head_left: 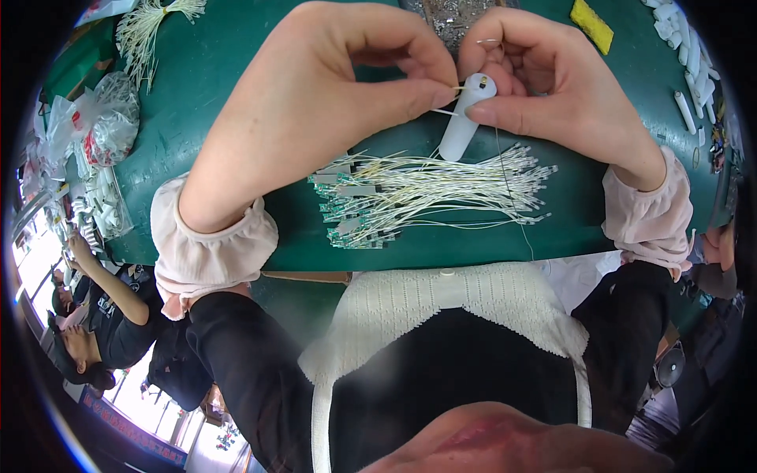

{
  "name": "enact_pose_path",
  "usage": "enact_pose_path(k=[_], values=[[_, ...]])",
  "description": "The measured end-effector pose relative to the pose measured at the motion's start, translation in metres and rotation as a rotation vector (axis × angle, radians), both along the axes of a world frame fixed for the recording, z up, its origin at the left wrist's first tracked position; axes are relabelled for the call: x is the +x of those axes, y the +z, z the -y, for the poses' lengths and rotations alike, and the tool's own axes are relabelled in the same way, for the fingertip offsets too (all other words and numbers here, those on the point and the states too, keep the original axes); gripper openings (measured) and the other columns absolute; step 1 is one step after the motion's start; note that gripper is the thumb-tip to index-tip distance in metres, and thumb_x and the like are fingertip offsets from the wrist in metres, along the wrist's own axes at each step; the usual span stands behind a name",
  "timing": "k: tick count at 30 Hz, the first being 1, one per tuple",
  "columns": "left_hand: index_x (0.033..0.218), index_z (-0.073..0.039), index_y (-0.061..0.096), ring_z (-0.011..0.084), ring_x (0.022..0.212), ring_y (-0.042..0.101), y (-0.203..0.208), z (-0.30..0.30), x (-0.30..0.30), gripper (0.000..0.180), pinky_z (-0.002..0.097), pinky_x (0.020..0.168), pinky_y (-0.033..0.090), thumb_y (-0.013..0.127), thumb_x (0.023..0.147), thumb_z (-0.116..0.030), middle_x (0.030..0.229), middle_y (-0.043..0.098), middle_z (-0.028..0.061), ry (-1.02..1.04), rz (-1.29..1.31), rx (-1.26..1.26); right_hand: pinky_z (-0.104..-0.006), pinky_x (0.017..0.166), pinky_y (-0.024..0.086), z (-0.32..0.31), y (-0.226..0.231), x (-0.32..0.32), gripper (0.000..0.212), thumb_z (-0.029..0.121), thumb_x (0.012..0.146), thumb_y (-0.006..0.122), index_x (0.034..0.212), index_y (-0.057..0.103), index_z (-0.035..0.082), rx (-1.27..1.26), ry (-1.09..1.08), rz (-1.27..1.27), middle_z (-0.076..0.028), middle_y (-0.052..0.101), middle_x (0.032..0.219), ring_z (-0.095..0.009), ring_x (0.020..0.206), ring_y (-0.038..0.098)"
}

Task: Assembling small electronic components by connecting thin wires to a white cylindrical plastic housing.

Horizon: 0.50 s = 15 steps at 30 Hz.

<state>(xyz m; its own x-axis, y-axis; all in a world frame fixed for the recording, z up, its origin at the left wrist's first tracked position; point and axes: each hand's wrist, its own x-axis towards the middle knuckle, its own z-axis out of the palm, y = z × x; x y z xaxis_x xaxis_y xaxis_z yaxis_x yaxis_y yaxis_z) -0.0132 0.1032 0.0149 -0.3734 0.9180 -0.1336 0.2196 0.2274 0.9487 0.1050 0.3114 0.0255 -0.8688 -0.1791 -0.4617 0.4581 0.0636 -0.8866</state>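
A white plastic cylinder stands tilted over the table, a small dark and gold part showing at its upper end. My right hand is closed round its upper part, the thumb pressed on its side. Thumb and forefinger of my left hand pinch a thin pale wire against the cylinder's top. From near my right thumb, a fine dark strand hangs toward the table's front edge. Below both hands lies a bundle of pale wires with small green circuit boards at their left ends.
On the green table, a metal tray with grey residue sits beyond my hands, a yellow sponge to its right. White tubes lie far right. Another wire bundle and clear plastic bags are left. Co-workers sit at left.
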Motion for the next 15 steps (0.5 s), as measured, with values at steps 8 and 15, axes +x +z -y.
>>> enact_pose_path(k=[8,15], values=[[0.104,0.001,0.068,0.0093,0.092,0.062,-0.051,-0.036,-0.026,0.007,0.0233,0.081,0.050,0.068,0.097,0.002,0.107,0.069,0.0047,-0.296,0.323,0.359,-0.0188,0.058,0.037,-0.012,-0.080,-0.027,0.025,-0.003,0.088,0.078,0.106,0.061,0.002,-0.320,0.270,-1.273,0.004,0.054,0.083,-0.002,0.071,0.047],[0.103,0.002,0.065,0.0116,0.096,0.067,-0.021,-0.011,-0.002,0.006,0.0253,0.090,0.058,0.067,0.098,0.001,0.107,0.070,0.0055,0.104,0.896,-0.123,-0.0191,0.056,0.034,-0.002,-0.004,0.003,0.027,-0.003,0.086,0.080,0.106,0.062,0.002,-0.035,-0.110,-0.006,0.005,0.049,0.078,-0.001,0.066,0.042]])
